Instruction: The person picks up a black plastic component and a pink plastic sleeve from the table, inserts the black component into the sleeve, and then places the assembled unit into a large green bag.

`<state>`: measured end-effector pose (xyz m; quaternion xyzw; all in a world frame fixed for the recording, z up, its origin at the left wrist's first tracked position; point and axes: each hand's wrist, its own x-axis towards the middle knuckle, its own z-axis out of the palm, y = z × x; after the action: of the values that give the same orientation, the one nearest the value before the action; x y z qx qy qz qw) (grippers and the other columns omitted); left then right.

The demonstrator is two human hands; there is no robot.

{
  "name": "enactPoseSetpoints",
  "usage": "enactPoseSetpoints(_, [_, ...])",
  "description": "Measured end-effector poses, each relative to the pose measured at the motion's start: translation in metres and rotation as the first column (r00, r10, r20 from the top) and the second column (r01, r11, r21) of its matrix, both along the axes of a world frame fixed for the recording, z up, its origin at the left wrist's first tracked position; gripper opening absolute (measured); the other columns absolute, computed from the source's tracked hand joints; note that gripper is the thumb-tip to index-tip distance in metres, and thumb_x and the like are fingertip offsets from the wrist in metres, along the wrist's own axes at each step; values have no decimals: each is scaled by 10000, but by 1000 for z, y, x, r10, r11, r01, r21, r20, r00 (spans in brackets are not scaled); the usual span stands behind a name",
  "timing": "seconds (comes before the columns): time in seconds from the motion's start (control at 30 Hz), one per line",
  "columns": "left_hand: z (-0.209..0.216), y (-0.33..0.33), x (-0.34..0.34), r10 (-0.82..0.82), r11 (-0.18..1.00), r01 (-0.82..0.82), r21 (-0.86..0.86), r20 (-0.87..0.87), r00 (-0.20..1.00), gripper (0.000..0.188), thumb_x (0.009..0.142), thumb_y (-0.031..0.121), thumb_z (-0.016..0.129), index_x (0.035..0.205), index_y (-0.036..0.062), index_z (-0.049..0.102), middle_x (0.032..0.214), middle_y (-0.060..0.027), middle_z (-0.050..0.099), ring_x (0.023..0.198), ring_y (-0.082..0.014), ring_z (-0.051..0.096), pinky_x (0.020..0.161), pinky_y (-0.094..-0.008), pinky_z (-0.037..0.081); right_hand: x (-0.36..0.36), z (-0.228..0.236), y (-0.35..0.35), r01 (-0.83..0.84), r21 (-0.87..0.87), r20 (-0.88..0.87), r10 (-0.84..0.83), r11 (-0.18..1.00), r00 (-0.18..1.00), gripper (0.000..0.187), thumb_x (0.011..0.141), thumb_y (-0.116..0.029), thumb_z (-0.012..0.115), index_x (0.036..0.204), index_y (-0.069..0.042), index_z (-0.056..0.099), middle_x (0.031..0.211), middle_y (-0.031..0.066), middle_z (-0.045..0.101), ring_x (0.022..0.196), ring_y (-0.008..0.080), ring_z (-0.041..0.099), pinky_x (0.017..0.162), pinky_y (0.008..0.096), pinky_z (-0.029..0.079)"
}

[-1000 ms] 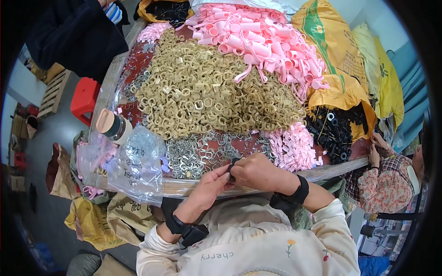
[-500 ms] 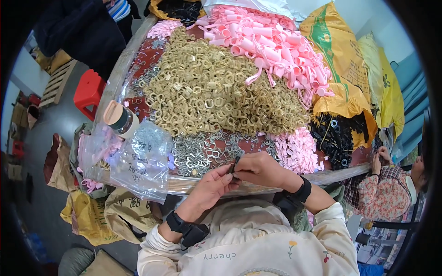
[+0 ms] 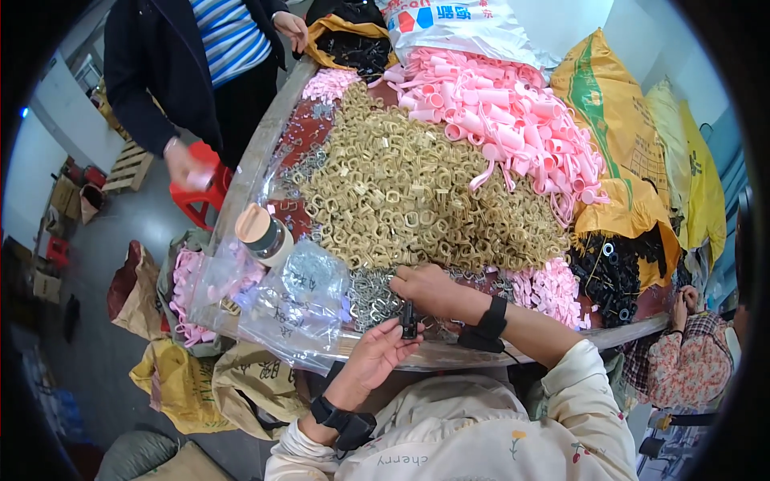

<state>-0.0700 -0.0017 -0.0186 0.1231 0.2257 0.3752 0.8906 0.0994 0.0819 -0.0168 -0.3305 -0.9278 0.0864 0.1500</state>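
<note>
My left hand (image 3: 375, 357), near the table's front edge, pinches a small black plastic part (image 3: 409, 322) between thumb and fingers, the part standing upright. My right hand (image 3: 433, 290) is over the silver metal clips (image 3: 371, 298), with curled fingertips at the border of a large heap of gold-coloured ring-shaped pieces (image 3: 385, 188). What those fingertips hold, if anything, is hidden. Small pink pieces (image 3: 547, 290) lie to the right of this hand. Farther right are black plastic parts (image 3: 605, 272) spilling from a yellow woven sack (image 3: 630, 208).
Pink cylinders with straps (image 3: 513, 120) fill the back right. A bottle (image 3: 265, 234) and clear plastic bags (image 3: 301, 293) occupy the table's left front. One person (image 3: 180, 88) stands at the far left by a red stool (image 3: 196, 188); another (image 3: 686, 353) sits at the right.
My hands have parted: the right moved forward to the clips and gold-coloured heap, while the left keeps the black part. The view shifted, and the standing person's hands came into sight.
</note>
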Motion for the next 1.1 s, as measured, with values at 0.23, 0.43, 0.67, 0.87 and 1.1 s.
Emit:
enactPoseSetpoints(0.23, [-3,1,-2,102,995,-102,13,22,995,237,846,90,454,1046,-38,462,1005,-166,545,886,-224,563,787,-313,474,8,-10,-2,197,-182,-214,-234,963,948,153,663,-95,531,784,-50,448,745,101,502,606,289,554,481,378,449])
enactPoseSetpoints(0.43, [-4,-1,-1,160,987,-160,3,4,987,222,843,89,461,1036,-21,470,993,-142,552,866,-207,566,770,-305,477,4,-1,-12,119,-120,6,-119,986,993,130,688,-78,517,786,-37,442,718,108,510,610,299,550,491,385,444])
enactPoseSetpoints(0.67, [0,-5,3,248,969,-248,23,-17,969,207,839,83,466,1022,-15,470,997,-140,551,876,-201,564,763,-299,479,23,-9,-13,56,-218,-388,-139,974,911,69,728,-69,524,738,-21,476,636,89,515,564,242,539,467,350,418])
enactPoseSetpoints(0.87, [2,-1,13,284,958,-281,56,-47,958,206,836,117,486,994,-15,477,985,-152,550,897,-232,559,784,-322,479,30,28,-36,-144,-881,-429,-633,450,645,105,806,-117,531,751,-27,522,591,-2,502,534,65,466,448,220,369])
enactPoseSetpoints(1.1, [2,0,29,308,944,-307,125,13,951,214,826,110,502,1000,-15,490,995,-146,553,911,-221,554,823,-320,459,26,34,-59,-290,-912,-405,-756,290,514,108,829,-135,519,779,-39,519,612,-31,506,503,25,433,437,167,337])
